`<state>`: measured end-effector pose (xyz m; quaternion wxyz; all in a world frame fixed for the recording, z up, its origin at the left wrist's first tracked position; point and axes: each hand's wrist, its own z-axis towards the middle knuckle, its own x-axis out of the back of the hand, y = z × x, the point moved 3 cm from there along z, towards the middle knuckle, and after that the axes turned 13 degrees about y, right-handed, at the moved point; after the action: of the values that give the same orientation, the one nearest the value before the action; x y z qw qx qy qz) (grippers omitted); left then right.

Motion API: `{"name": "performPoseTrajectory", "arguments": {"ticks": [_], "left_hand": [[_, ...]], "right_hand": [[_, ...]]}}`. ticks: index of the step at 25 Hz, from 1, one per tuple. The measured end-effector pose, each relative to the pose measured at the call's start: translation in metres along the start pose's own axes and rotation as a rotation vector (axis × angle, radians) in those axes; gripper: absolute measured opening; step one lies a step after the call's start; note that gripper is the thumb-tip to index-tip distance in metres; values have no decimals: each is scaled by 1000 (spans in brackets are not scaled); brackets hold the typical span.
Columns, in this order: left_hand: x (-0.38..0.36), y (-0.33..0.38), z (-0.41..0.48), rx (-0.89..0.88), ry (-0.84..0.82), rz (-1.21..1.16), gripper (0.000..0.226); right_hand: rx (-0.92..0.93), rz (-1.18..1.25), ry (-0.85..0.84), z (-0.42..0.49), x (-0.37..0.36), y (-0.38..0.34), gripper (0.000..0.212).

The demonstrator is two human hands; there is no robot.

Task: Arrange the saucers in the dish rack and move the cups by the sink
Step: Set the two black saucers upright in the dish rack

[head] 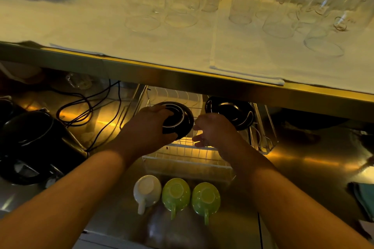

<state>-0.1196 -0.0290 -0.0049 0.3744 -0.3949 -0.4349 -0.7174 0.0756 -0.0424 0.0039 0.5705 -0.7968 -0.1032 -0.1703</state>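
My left hand (147, 127) grips a black saucer (180, 119) by its left rim, holding it tilted over the white wire dish rack (182, 155). Just right of it, my right hand (214, 131) hovers above the rack with fingers apart, holding nothing. Another black saucer (232, 111) stands in the rack's far right, partly under the shelf. White plates (176, 95) stand at the rack's back. In front of the rack three cups sit upside down on the steel counter: a white cup (146, 190), a green cup (175, 193) and a second green cup (206, 198).
A steel shelf (182, 75) covered with a cloth and several upturned glasses (182, 6) overhangs the rack's back. A black kettle (30, 143) and loose cables (85, 111) lie at the left. A teal cloth (364, 196) lies at the right edge.
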Motion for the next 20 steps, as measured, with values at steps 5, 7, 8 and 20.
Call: {"name": "performPoseTrajectory", "arguments": {"ticks": [5, 7, 8, 20], "left_hand": [[-12, -5, -2, 2, -43, 35, 68], [-14, -5, -5, -1, -34, 31, 67], [-13, -4, -6, -2, -29, 30, 67], [7, 17, -14, 247, 227, -331, 55]], "right_hand": [[-225, 281, -24, 2, -16, 8, 8], [-271, 385, -19, 2, -20, 9, 8], [-265, 394, 10, 3, -22, 10, 13], [-1, 437, 182, 9, -34, -29, 14]]}}
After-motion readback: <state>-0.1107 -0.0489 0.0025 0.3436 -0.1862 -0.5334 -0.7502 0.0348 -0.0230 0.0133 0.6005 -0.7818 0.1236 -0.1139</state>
